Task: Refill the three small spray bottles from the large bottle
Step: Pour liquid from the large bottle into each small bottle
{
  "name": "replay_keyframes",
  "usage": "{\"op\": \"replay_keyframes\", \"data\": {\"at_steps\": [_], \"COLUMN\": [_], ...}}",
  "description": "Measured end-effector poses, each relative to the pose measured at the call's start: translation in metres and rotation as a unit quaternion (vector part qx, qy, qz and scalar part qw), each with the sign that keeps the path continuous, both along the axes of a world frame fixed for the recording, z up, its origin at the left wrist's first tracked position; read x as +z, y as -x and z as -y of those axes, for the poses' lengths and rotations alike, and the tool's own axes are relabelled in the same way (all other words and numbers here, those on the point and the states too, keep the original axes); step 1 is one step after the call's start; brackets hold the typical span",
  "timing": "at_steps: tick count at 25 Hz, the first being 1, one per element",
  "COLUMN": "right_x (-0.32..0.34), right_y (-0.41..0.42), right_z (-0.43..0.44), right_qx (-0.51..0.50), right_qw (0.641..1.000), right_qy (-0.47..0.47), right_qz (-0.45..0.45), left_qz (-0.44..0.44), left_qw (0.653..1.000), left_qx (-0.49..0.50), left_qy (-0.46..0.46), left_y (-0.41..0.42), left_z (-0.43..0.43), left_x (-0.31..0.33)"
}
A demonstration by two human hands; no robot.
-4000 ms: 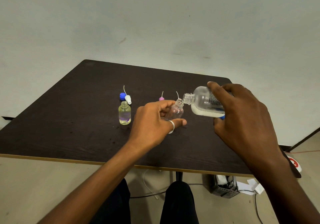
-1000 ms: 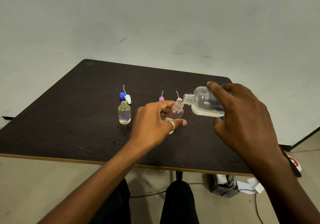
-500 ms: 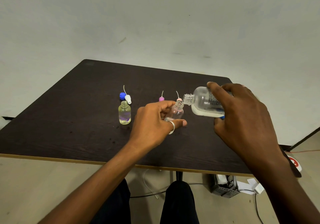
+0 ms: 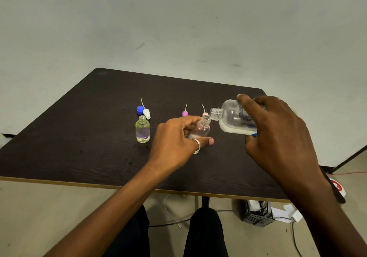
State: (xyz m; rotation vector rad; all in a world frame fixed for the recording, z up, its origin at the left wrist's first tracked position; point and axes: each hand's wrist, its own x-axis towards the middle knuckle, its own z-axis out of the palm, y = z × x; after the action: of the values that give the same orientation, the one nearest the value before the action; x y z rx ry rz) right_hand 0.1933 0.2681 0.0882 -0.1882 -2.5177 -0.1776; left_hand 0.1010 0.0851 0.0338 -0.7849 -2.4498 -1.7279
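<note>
Right hand (image 4: 278, 137) gripping tilted large bottle (image 4: 232, 119), label print unreadable, left hand (image 4: 174, 141) clasping small bottle (image 4: 202, 128), mouths meeting.

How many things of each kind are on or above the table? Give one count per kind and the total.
Small spray bottles: 2, yellowish bottle and clear bottle; a third is not visible
Large bottle: 1
Spray tops with tube: 3, white top, purple top, pink top
Blue cap: 1
Total: 7
</note>
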Motion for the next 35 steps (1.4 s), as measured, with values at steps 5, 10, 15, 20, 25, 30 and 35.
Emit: {"op": "replay_keyframes", "data": {"at_steps": [5,10,15,20,25,30,35], "right_x": [0.0002,0.0,0.0009,0.0007,0.0009,0.001,0.0012], "right_y": [0.0002,0.0,0.0002,-0.0004,0.0,-0.0003,0.0], "right_z": [-0.0003,0.0005,0.0003,0.0001,0.0004,0.0005,0.0003], "right_qx": [0.001,-0.001,0.0,-0.001,-0.001,0.0,-0.001], "right_qw": [1.0,1.0,1.0,1.0,1.0,1.0,1.0], "right_qy": [0.0,-0.005,-0.003,-0.004,-0.002,-0.007,-0.009], "right_qz": [0.003,0.0,0.001,0.003,0.004,0.0,0.003], "left_qz": [0.0,0.003,0.006,0.005,0.005,0.0,0.001], "left_qw": [1.0,1.0,1.0,1.0,1.0,1.0,1.0], "left_qx": [0.003,0.001,0.001,-0.002,-0.002,-0.004,-0.006], "left_qy": [-0.001,0.0,-0.006,-0.005,-0.004,-0.006,-0.003], "left_y": [-0.0005,-0.0003,-0.0003,-0.0012,-0.001,-0.0005,-0.0014], "left_z": [0.0003,-0.0002,-0.0001,-0.0002,-0.0003,-0.0004,-0.0004], "left_x": [-0.0003,-0.001,-0.0012,-0.0003,-0.0002,-0.0003,0.0]}}
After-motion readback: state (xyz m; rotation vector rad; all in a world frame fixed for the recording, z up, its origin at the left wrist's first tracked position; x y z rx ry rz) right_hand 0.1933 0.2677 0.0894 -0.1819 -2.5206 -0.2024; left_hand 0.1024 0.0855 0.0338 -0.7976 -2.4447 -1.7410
